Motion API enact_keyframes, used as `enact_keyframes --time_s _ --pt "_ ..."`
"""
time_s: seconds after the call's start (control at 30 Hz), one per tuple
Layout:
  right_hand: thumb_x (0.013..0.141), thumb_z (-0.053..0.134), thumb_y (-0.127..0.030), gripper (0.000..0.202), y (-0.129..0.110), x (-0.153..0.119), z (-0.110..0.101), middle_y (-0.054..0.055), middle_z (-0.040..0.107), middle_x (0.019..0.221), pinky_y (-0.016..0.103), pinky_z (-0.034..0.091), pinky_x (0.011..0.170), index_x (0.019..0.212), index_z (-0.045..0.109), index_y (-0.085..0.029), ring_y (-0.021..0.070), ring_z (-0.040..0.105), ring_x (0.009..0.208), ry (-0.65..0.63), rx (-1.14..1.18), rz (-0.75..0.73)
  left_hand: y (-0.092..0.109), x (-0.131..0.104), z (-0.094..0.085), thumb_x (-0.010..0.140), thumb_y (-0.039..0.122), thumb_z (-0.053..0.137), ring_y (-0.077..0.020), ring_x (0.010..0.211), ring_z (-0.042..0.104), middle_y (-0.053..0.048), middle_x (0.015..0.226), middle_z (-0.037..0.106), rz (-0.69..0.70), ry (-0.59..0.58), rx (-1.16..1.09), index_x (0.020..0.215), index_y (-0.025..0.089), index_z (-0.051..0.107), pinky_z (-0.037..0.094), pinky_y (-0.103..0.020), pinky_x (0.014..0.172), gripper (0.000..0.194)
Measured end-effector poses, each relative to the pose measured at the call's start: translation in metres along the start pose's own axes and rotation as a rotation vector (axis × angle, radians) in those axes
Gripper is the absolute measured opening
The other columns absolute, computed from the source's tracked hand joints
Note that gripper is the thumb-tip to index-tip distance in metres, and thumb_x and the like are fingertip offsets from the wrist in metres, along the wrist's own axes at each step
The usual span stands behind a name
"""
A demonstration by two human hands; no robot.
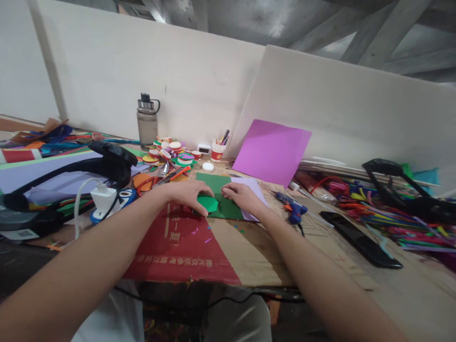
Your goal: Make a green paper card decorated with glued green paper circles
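Craft workshop — glue gun (294,208), paper (228,210)

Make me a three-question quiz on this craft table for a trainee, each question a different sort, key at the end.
1. Multiple choice: which thing does the left hand hold?
A) the water bottle
B) the small green piece
C) the black phone

2. True or false: the bright purple sheet leans against the white board.

3. Fill in the blank: the tool lying just to the right of the lavender sheet is a blue ____.

Key: 1. B; 2. true; 3. glue gun.
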State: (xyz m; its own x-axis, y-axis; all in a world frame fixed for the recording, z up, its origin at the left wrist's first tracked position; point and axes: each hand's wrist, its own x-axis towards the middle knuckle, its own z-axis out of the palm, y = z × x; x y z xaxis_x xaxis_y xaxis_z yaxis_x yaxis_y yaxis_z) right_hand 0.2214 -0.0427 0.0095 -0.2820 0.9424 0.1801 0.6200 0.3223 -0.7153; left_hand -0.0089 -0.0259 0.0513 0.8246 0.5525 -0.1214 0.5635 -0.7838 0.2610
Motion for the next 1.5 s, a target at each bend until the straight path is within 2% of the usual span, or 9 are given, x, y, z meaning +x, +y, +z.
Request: enact_keyframes --time_s 0.33,0.6,0.93,1.13,1.5 --pt "0.088 0.049 -0.027 0.021 -0.0036 -0.0028 -0.0030 0.005 0.071 0.086 0.027 0.047 0.073 0.091 0.068 -0.017 0.0146 0.064 0.078 0.009 -0.058 0.001 -0.0036 0.0011 -0.0002 0.071 0.063 0.064 -0.0236 0.117 0.053 -0.009 0.130 0.059 -0.012 0.009 -0.070 0.131 0.021 0.055 0.038 -0.029 0.096 0.074" --pt "0.087 0.050 -0.030 0.021 0.0041 -0.0007 -0.0032 0.004 0.071 0.084 0.026 0.047 0.072 0.089 0.067 -0.018 0.0146 0.062 0.078 0.005 -0.039 -0.007 -0.0001 -0.0004 -0.0060 0.072 0.070 0.059 -0.0249 0.114 0.054 -0.008 0.126 0.062 -0.125 0.029 -0.074 0.128 0.022 0.060 0.040 -0.031 0.093 0.073" --pt "0.086 0.049 -0.029 0.021 -0.0006 -0.0025 -0.0034 0.004 0.072 0.087 0.027 0.047 0.073 0.089 0.068 -0.018 0.0154 0.062 0.079 0.000 -0.062 -0.007 -0.0010 0.0012 -0.0041 0.071 0.065 0.062 -0.0240 0.115 0.054 -0.007 0.129 0.060 -0.107 0.011 -0.048 0.128 0.024 0.059 0.039 -0.029 0.093 0.071" --pt "0.087 0.050 -0.028 0.021 -0.0025 -0.0028 -0.0036 0.004 0.072 0.086 0.027 0.045 0.074 0.089 0.068 -0.018 0.0148 0.062 0.079 0.005 -0.097 -0.022 0.0012 -0.0001 -0.0040 0.069 0.060 0.067 -0.0241 0.115 0.054 -0.008 0.128 0.061 -0.071 0.019 -0.019 0.126 0.021 0.060 0.039 -0.028 0.094 0.069" --pt "0.087 0.051 -0.025 0.020 -0.0026 -0.0029 -0.0026 0.004 0.072 0.089 0.027 0.046 0.074 0.092 0.069 -0.019 0.0154 0.063 0.081 0.001 -0.116 -0.014 -0.0024 0.0018 0.0003 0.067 0.061 0.069 -0.0235 0.112 0.055 -0.009 0.126 0.060 -0.046 0.019 -0.017 0.126 0.021 0.058 0.040 -0.028 0.091 0.072"
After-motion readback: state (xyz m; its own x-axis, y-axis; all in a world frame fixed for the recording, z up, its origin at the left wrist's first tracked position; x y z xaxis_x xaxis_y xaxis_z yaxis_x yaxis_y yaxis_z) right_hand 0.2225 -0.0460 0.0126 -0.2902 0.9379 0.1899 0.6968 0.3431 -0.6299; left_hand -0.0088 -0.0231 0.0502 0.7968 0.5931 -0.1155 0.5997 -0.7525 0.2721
